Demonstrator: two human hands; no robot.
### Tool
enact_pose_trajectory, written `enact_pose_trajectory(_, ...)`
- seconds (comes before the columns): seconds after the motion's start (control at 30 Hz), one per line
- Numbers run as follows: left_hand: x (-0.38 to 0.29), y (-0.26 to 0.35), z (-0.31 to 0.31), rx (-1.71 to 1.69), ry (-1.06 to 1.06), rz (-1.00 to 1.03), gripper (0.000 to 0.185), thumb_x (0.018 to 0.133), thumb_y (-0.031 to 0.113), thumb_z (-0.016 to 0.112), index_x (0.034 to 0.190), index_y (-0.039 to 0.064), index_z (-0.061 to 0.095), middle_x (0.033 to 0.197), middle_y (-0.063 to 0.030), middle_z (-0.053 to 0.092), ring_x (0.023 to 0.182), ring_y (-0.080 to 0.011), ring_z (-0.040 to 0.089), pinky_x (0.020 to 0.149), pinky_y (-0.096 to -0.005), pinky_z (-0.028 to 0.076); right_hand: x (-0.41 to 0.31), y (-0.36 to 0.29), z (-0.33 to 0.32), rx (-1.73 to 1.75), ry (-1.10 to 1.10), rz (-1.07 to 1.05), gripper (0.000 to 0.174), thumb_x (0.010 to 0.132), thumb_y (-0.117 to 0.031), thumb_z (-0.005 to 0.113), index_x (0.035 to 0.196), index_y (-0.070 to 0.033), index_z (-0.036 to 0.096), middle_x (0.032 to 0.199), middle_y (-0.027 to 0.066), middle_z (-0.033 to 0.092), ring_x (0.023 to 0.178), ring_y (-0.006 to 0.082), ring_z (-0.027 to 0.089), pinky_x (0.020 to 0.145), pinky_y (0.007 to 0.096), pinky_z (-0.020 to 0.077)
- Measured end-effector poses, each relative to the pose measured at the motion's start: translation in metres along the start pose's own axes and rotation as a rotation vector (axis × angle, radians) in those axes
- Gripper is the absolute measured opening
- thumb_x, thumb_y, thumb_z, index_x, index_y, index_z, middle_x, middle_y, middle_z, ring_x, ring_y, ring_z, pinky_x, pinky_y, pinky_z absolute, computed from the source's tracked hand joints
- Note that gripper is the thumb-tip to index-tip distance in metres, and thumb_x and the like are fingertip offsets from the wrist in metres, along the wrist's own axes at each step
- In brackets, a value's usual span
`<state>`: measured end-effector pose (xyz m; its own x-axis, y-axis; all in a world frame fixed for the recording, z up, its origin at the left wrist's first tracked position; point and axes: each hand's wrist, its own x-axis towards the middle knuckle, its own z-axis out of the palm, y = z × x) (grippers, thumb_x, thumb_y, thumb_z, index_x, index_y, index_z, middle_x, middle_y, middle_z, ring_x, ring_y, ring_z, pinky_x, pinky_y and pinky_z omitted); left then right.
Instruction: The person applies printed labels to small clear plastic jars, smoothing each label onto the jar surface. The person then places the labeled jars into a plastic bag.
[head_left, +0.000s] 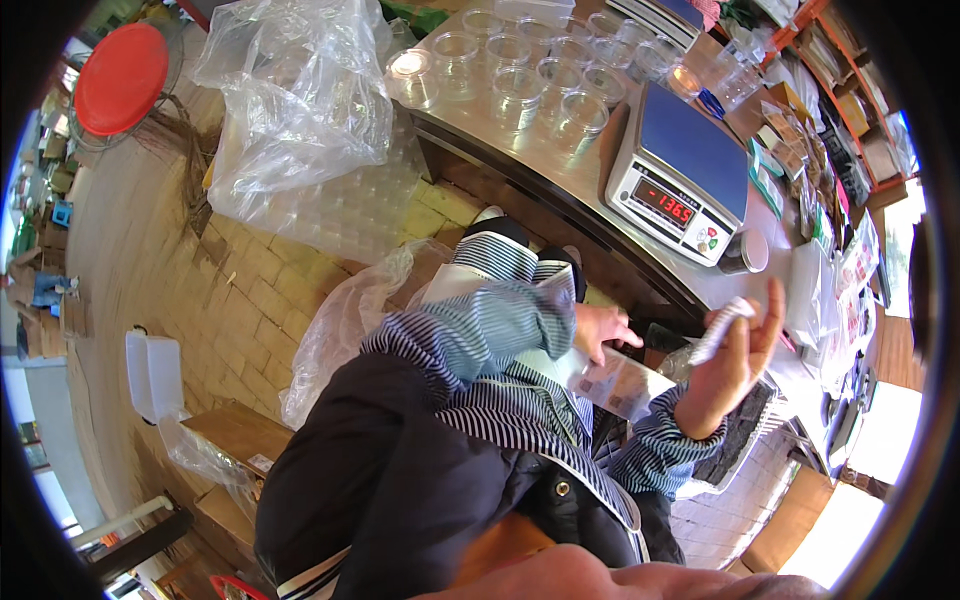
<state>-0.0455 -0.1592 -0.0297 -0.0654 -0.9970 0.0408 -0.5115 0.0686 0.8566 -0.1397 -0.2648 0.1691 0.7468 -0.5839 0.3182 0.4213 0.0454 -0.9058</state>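
Note:
My left hand (602, 331), in a striped sleeve, holds the edge of a flat, glossy sheet or packet (619, 384) with printed patches, above my lap. Part of that sheet lies behind the fingers and sleeve. To the right, my right hand (724, 371) is raised beside the metal table's edge, with a finger stretched up. Between its thumb and fingers is a small white ridged piece (721, 330), blurred, its kind unclear. Past the hands, a digital scale (679, 176) with a blue platform and lit red digits stands on the steel table (480, 127).
Several clear plastic cups (517, 90) stand on the table left of the scale. A small lidded jar (744, 251) sits at its right corner. Plastic bags (817, 292) lie farther right. A large clear plastic bag (300, 90) and a red round stool (121, 79) are at the left.

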Motion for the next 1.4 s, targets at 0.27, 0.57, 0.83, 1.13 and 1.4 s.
enact_pose_trajectory(0.27, -0.106, 0.027, -0.074, -1.250, 0.878, -0.090, 0.030, 0.100, 0.024, 0.051, 0.107, -0.001, 0.065, 0.104, -0.0079, 0.067, 0.099, -0.0164, 0.061, 0.093, -0.0322, 0.047, -0.009, 0.091, 0.020, -0.009, -0.095, 0.295, 0.055, 0.088, 0.010, 0.062, 0.139, 0.000, 0.043, 0.088, -0.0002, 0.060, 0.071, 0.0028, 0.052, 0.060, 0.0165, 0.0401)
enact_pose_trajectory(0.57, -0.125, 0.060, -0.076, -0.494, 1.223, -0.262, 0.010, 0.086, 0.003, 0.071, 0.090, 0.001, 0.062, 0.084, 0.0023, 0.061, 0.082, -0.0057, 0.054, 0.077, -0.0223, 0.045, -0.007, 0.135, 0.058, -0.094, -0.238, 0.261, 0.063, 0.087, 0.011, 0.063, 0.143, -0.002, 0.037, 0.098, 0.0077, 0.064, 0.078, 0.0081, 0.060, 0.067, 0.0200, 0.0493)
enact_pose_trajectory(0.83, -0.152, 0.065, -0.090, -0.305, 1.336, -0.192, 0.011, 0.085, 0.004, 0.071, 0.093, 0.000, 0.063, 0.082, 0.0000, 0.061, 0.077, -0.0061, 0.053, 0.072, -0.0225, 0.045, 0.012, 0.149, 0.071, 0.372, -0.604, 0.574, 0.086, 0.081, -0.026, 0.080, 0.147, 0.005, 0.034, 0.134, 0.0222, 0.055, 0.121, 0.0231, 0.056, 0.106, 0.0350, 0.0413)
enact_pose_trajectory(1.13, -0.195, 0.040, -0.160, 0.374, 1.474, -0.377, 0.040, 0.083, 0.014, 0.076, 0.118, 0.002, 0.061, 0.117, -0.0098, 0.054, 0.076, -0.0103, 0.055, 0.065, -0.0261, 0.049, 0.014, 0.161, 0.086, -0.036, -0.186, 0.287, 0.009, 0.088, 0.006, 0.067, 0.095, 0.001, 0.065, 0.088, 0.0011, 0.065, 0.081, 0.0065, 0.058, 0.076, 0.0210, 0.0468)
enact_pose_trajectory(1.4, -0.257, -0.062, -0.291, 1.018, 1.165, -1.087, 0.094, 0.073, 0.049, 0.080, 0.145, 0.006, 0.038, 0.123, -0.0210, 0.053, 0.110, -0.0368, 0.054, 0.093, -0.0425, 0.048, 0.011, 0.156, 0.067, -0.151, -0.172, 0.267, 0.010, 0.088, 0.004, 0.067, 0.097, 0.000, 0.065, 0.087, 0.0003, 0.064, 0.080, 0.0061, 0.056, 0.075, 0.0201, 0.0441)
